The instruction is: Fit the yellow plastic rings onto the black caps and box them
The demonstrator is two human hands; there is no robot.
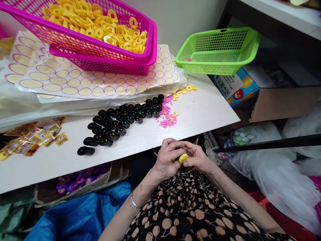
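My left hand (167,160) and my right hand (198,158) meet just off the table's front edge, above my lap. Both are closed around a small yellow round plastic piece (184,157), whose rounded end shows between the thumbs. My right thumb presses against it. A further bit of yellow peeks out among my left fingers; the rest is hidden by the hands. Beyond them on the white table (140,142) stand several small black cylindrical tubs (120,120), some showing coloured bits inside. Beside these, small pink candy-like pellets (168,115) lie scattered with a few yellow ones.
Stacked pink baskets (100,63) hold yellow ringed pieces (120,31) on sticker sheets (112,82). A green basket (215,68) stands at the back right near an opened carton (283,103). Shiny packets (37,135) lie left; loose yellow rings (184,91) lie by the pellets.
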